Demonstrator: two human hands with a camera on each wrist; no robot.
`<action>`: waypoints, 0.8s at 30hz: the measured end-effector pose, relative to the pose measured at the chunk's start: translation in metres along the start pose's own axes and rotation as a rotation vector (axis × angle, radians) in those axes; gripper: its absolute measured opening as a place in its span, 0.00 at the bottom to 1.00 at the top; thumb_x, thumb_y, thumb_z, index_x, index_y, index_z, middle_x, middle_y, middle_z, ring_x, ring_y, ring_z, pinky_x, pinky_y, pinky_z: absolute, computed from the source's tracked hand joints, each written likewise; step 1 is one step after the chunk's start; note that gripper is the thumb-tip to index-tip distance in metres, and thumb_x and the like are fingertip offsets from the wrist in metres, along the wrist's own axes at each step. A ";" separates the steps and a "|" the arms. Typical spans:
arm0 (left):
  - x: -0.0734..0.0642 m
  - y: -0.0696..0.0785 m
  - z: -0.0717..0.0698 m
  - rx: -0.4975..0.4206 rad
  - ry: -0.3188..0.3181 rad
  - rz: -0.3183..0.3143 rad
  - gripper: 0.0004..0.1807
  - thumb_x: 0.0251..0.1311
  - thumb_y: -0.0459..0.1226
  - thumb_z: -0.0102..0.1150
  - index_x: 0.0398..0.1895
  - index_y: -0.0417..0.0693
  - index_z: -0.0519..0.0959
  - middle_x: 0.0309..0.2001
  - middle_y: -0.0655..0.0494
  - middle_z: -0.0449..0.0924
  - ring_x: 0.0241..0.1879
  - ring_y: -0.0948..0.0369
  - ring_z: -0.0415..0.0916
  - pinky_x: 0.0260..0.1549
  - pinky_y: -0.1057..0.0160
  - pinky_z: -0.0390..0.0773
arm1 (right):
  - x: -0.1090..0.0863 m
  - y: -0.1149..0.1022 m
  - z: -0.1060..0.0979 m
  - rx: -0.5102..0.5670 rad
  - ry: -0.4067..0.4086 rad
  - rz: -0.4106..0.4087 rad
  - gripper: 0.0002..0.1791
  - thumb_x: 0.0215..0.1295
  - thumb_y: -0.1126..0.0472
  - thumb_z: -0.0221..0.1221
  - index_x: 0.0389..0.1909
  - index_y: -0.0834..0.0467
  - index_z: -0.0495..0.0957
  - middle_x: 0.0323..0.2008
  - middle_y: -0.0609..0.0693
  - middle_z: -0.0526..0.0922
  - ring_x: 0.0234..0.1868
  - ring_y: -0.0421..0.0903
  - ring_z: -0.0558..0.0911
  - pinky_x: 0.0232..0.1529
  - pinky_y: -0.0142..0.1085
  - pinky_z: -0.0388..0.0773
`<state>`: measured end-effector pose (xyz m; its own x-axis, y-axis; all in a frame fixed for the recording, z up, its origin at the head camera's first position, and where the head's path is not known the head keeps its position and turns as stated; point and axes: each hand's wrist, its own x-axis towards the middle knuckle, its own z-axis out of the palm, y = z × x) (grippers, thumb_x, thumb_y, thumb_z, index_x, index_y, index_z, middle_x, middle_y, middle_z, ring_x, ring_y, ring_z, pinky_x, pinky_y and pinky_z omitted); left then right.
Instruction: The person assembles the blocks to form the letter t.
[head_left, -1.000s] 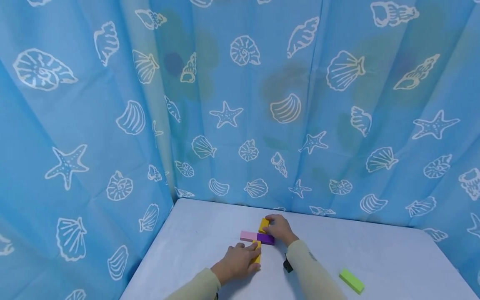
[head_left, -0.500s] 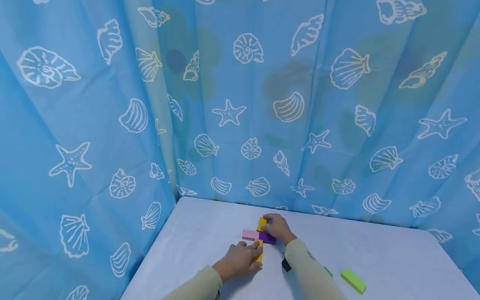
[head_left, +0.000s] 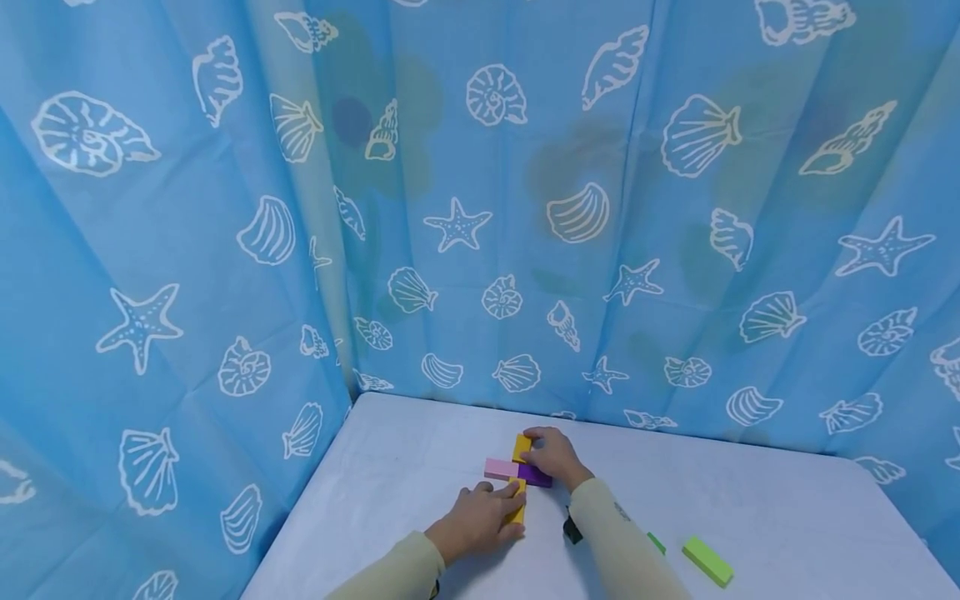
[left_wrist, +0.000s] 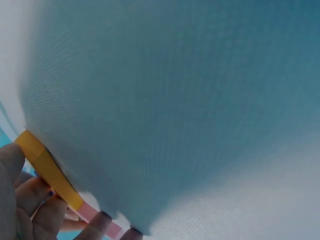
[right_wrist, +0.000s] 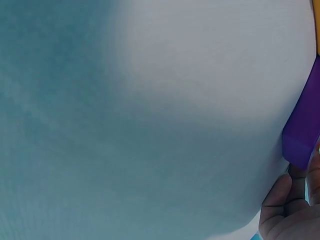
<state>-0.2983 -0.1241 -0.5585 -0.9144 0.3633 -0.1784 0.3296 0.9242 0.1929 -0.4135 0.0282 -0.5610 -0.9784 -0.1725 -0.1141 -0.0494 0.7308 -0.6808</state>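
Observation:
In the head view, four-armed cross of blocks lies on the white table point(head_left: 420, 467): a pink block point(head_left: 500, 469) at left, a purple block point(head_left: 536, 476) at right, and one yellow block each at the near and far sides. My left hand point(head_left: 476, 518) holds the near yellow block point(head_left: 517, 515) between thumb and fingers, partly covering it. At the far yellow block point(head_left: 521, 448), my right hand point(head_left: 555, 457) pinches its right side. The left wrist view shows the yellow block's side along my fingers; in the right wrist view, the purple block point(right_wrist: 302, 115) sits just above my fingertips.
A light green block point(head_left: 707, 562) lies to the right on the table. Part of a darker green block point(head_left: 656, 542) shows beside the right sleeve, which hides the remainder. A blue shell-patterned curtain point(head_left: 480, 250) stands behind the table and along its left.
The head view has shifted slightly, and the darker green block has come into sight beside the right sleeve. Both hands keep their places on the yellow blocks.

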 end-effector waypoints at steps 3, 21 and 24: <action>0.001 0.000 0.001 -0.002 -0.002 0.000 0.30 0.64 0.62 0.53 0.69 0.72 0.69 0.72 0.69 0.65 0.63 0.47 0.72 0.56 0.36 0.74 | -0.002 0.000 -0.001 0.000 -0.007 0.006 0.24 0.62 0.57 0.67 0.60 0.51 0.79 0.64 0.57 0.76 0.64 0.59 0.72 0.67 0.59 0.66; -0.001 0.005 0.001 -0.017 -0.005 -0.012 0.30 0.64 0.62 0.53 0.69 0.72 0.69 0.72 0.69 0.65 0.64 0.47 0.71 0.56 0.36 0.74 | -0.001 0.008 0.001 -0.009 -0.002 -0.032 0.24 0.61 0.57 0.68 0.59 0.53 0.79 0.62 0.58 0.77 0.63 0.61 0.72 0.66 0.60 0.66; 0.001 0.003 -0.003 -0.005 -0.003 -0.019 0.30 0.64 0.62 0.52 0.69 0.72 0.68 0.72 0.69 0.65 0.64 0.47 0.71 0.56 0.36 0.74 | 0.002 0.004 0.000 -0.003 -0.007 -0.043 0.24 0.62 0.57 0.67 0.59 0.52 0.79 0.62 0.58 0.77 0.64 0.60 0.72 0.66 0.60 0.66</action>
<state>-0.2988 -0.1219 -0.5550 -0.9199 0.3458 -0.1850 0.3106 0.9304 0.1945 -0.4160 0.0308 -0.5645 -0.9740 -0.2081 -0.0897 -0.0918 0.7244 -0.6833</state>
